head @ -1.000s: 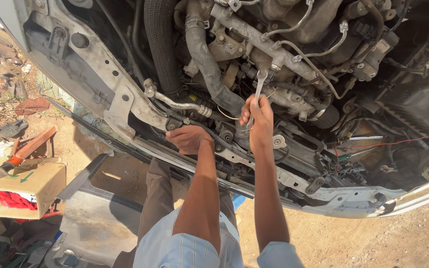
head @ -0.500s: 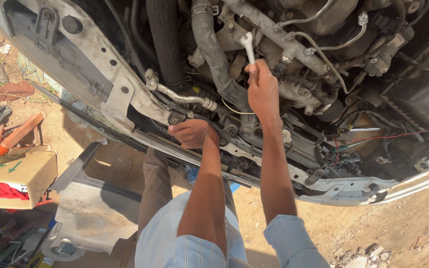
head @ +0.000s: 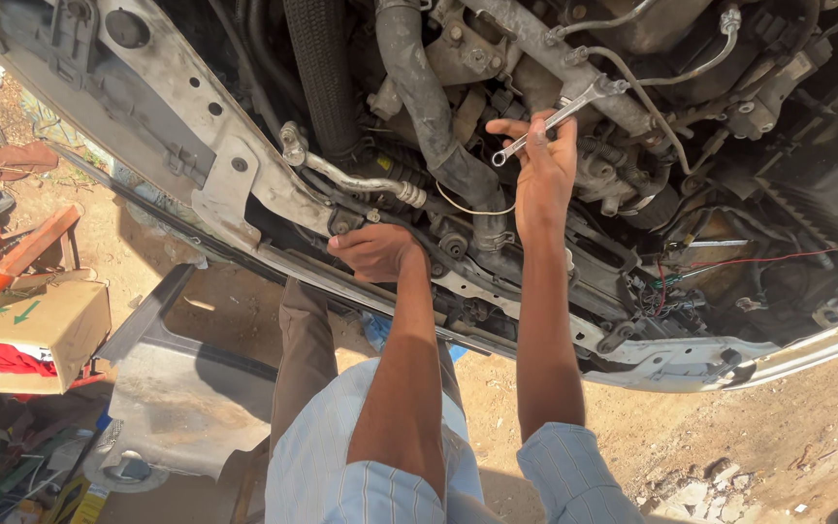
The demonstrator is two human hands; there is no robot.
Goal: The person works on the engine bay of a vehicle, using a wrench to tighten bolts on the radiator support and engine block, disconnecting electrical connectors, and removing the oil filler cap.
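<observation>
**Me:** Fingers of my right hand are clamped round the shank of a combination spanner, thumb stretched out toward its open end. The ring end sits up against a fitting on the engine, beside the grey metal pipe. I'd say I've got it gripped mid-shank because there's barely any swing room between the pipe and the big rubber hose.

**Other guy:** And the left hand?

**Me:** Left hand is curled over the edge of the front crossmember, fingers together and wrapped on the metal, holding no tool. Looks like a brace, so I can lean in over the bay without tipping.

**Other guy:** Only 1 camera view here?

**Me:** Yep, just the head cam, looking straight down. Both arms go up into the bay, my striped shirt at the bottom of the shot.

**Other guy:** What's lying around?

**Me:** Loose red wires hang to the right, well apart from the spanner. A grey plastic panel lies on the dirt by my leg. Cardboard box on the far left with a hammer resting on top, out of reach. Can't tell if the ring is fully seated on a bolt; my hand and the angle hide that.
</observation>
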